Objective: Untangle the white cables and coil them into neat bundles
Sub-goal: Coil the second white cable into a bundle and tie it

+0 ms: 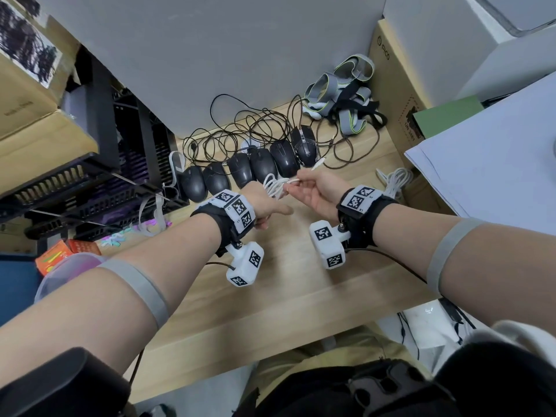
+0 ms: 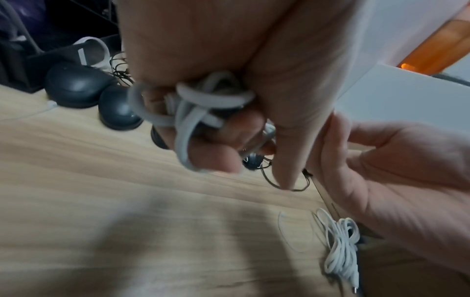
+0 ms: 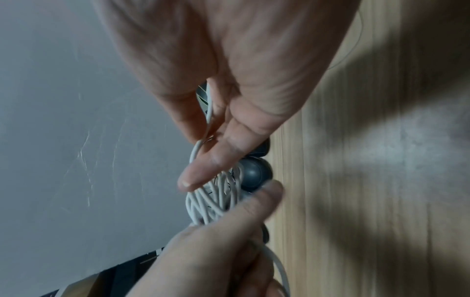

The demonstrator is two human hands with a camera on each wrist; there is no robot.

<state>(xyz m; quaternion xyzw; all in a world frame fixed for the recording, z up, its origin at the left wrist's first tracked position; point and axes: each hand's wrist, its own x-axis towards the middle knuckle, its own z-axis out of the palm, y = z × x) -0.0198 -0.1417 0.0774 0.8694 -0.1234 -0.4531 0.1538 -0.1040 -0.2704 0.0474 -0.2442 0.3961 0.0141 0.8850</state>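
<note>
Pale wood-grain desk (image 1: 279, 296), left hand (image 1: 264, 203) gripping looped white cable (image 1: 275, 185), right hand (image 1: 316, 192) pinching strand

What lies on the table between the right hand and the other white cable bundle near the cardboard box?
Only bare wooden table separates the right hand from the white cable bundle, in the head view.

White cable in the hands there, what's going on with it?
A person is winding a white cable above a wooden desk. The left hand grips the gathered loops, while the right hand pinches the loose end near its plug. Another white cable bundle already lies on the desk to the right. A row of black mice with tangled dark cords sits behind the hands.
</note>
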